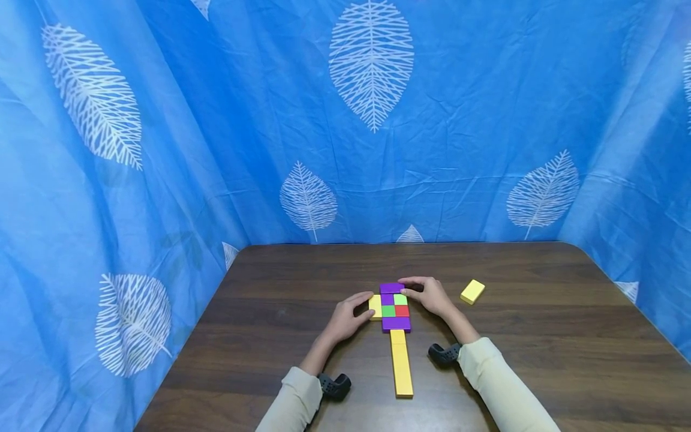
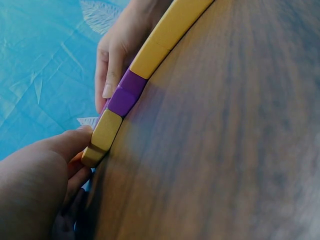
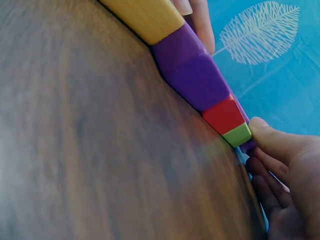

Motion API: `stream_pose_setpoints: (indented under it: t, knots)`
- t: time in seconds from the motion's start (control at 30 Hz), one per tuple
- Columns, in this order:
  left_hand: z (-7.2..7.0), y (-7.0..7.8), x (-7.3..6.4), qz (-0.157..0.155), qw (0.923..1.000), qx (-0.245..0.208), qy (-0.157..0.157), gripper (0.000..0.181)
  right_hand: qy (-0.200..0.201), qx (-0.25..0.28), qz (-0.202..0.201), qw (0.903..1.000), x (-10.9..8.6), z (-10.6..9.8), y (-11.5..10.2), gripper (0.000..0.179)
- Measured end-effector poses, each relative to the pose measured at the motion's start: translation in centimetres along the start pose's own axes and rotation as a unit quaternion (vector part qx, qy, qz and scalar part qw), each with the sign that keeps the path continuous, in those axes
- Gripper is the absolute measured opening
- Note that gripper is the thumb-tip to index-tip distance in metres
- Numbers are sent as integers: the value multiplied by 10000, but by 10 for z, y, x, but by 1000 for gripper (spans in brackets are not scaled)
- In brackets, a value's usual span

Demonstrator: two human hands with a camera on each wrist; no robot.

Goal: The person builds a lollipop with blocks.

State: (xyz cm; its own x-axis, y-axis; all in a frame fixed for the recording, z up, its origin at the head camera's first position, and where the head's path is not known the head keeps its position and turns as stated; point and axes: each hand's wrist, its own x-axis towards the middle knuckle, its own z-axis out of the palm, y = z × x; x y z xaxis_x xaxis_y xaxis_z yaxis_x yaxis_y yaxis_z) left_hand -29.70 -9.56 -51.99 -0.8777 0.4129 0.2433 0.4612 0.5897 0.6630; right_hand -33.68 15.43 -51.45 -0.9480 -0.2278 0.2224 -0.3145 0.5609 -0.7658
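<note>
A flat pattern of coloured blocks lies on the table. My left hand (image 1: 344,319) pinches the ends of a yellow block (image 1: 376,307) on its left side, thumb at the near end and fingers at the far end. At the top, my right hand (image 1: 433,296) holds the right end of a purple block (image 1: 391,288) between thumb and fingers. Between the hands sit small cubes: purple (image 1: 387,299), light green (image 1: 400,299), green (image 1: 388,311) and red (image 1: 402,311). Below them lies another purple block (image 1: 396,324), from which a yellow strip (image 1: 401,366) runs toward me.
A loose yellow block (image 1: 472,291) lies to the right of the right hand. Both wrists wear black camera mounts (image 1: 336,387). The dark wooden table (image 1: 540,336) ends at a blue curtain (image 1: 459,120) with white leaf prints.
</note>
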Motion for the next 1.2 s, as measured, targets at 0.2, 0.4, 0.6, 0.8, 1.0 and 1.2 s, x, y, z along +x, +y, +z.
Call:
stream_pose_setpoints:
  t: [0.2,0.4,0.6,0.8,1.0,1.2]
  knots:
    - [0,-1,0,5,10000,43,-39,47,-57,111,-6,9999,1,0,3,28]
    - [0,0,0,-22,10000,37,-21,47,-48,100,-52,9999,1,0,5,27]
    - [1,0,1,-41,10000,24,-38,47,-128,111,-54,9998,0,0,3,27]
    - [0,0,1,-51,10000,45,-41,47,-70,37,-167,9998,0,0,3,29]
    - [0,0,1,33,10000,29,-15,46,-67,33,-170,9998,-1,-1,1,26]
    - [0,0,1,-36,10000,56,-33,46,-65,-7,-174,9998,-1,-1,1,24]
